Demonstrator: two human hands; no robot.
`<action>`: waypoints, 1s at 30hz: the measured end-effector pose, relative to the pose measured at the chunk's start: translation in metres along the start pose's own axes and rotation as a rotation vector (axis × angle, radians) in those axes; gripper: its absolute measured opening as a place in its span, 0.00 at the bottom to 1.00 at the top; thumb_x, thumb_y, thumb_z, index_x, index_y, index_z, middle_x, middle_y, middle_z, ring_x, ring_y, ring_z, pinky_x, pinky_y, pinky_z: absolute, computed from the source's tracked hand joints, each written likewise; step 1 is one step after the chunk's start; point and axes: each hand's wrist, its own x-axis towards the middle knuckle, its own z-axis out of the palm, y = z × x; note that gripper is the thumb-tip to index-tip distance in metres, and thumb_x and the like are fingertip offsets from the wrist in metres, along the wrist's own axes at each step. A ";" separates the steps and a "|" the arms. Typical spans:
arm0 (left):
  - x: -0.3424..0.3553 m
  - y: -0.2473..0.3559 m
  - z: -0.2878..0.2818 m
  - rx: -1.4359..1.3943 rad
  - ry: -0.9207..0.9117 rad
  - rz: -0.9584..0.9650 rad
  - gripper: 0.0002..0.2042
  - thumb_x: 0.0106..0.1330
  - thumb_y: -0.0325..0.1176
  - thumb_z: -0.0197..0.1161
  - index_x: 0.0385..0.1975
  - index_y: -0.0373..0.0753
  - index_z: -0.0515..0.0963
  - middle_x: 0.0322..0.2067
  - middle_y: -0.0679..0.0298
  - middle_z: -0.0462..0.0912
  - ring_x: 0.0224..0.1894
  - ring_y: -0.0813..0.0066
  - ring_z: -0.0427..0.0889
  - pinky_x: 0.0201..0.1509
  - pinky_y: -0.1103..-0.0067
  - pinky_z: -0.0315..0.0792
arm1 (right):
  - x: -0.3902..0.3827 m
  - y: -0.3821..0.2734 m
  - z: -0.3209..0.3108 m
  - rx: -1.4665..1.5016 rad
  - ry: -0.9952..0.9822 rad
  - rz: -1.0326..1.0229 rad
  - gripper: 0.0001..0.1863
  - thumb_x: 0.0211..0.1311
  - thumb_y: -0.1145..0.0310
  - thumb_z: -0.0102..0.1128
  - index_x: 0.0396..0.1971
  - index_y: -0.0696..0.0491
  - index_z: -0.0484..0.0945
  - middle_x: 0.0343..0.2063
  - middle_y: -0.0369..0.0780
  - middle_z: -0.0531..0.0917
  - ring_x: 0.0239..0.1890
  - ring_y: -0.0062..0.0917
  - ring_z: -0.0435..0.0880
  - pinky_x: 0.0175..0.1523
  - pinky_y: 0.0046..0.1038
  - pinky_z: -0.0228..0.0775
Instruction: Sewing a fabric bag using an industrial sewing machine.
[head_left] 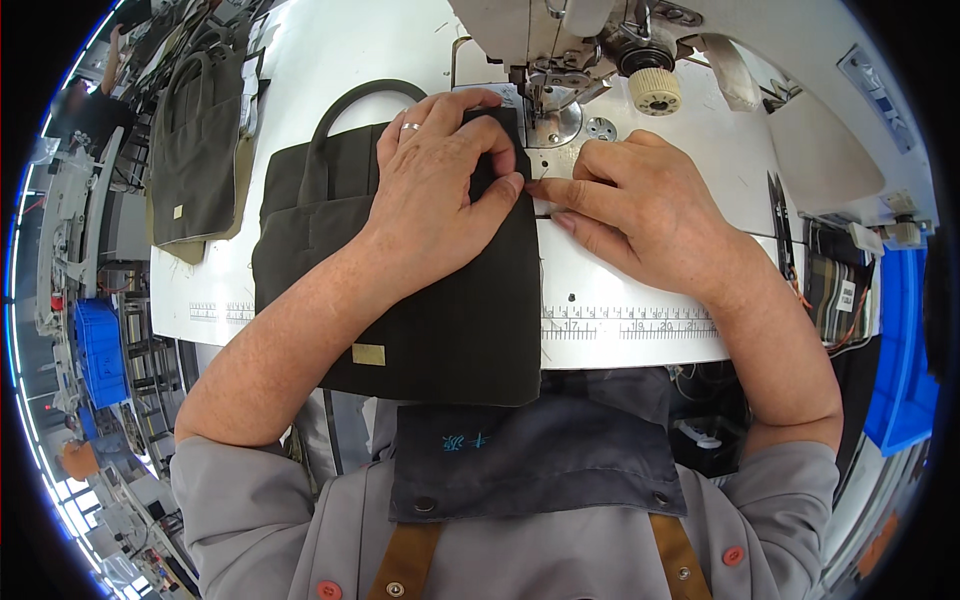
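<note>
A dark olive fabric bag point(455, 310) with a curved handle and a small tan label lies on the white sewing table, its near edge hanging over the front. On its upper right part rests my left hand point(435, 175), with a ring, fingers bent and closed on the fabric by the edge. My right hand point(640, 200) is at the bag's right edge. Its index fingertip touches there, close to my left thumb, and the other fingers are curled. Just beyond the bag's top right corner is the sewing machine's needle and presser foot area point(540, 105).
Another dark bag point(200, 150) lies at the table's left side. The machine head point(700, 40) overhangs the far right. Black scissors point(782, 225) lie at the right, beside a striped fabric piece point(838, 290). A blue bin point(900, 350) stands at far right. A ruler strip point(630, 322) runs along the front edge.
</note>
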 end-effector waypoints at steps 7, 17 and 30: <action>-0.017 0.007 -0.025 0.245 -0.049 0.277 0.12 0.64 0.31 0.69 0.47 0.46 0.88 0.63 0.60 0.79 0.67 0.56 0.74 0.72 0.54 0.62 | -0.001 0.000 0.000 -0.015 0.006 0.032 0.09 0.58 0.66 0.71 0.39 0.47 0.87 0.26 0.34 0.76 0.33 0.29 0.81 0.39 0.35 0.71; -0.017 -0.002 -0.018 0.078 -0.082 0.167 0.17 0.65 0.31 0.70 0.54 0.45 0.85 0.63 0.57 0.79 0.67 0.53 0.77 0.75 0.48 0.63 | 0.001 -0.001 -0.001 -0.024 -0.009 0.076 0.15 0.58 0.62 0.72 0.44 0.48 0.87 0.28 0.35 0.77 0.33 0.30 0.80 0.40 0.34 0.70; 0.026 -0.024 -0.004 0.034 0.010 0.231 0.15 0.65 0.33 0.71 0.52 0.43 0.86 0.56 0.54 0.83 0.56 0.52 0.84 0.70 0.56 0.71 | 0.001 0.008 -0.001 -0.095 -0.019 0.187 0.28 0.62 0.51 0.69 0.56 0.55 0.84 0.36 0.40 0.81 0.43 0.34 0.77 0.50 0.36 0.67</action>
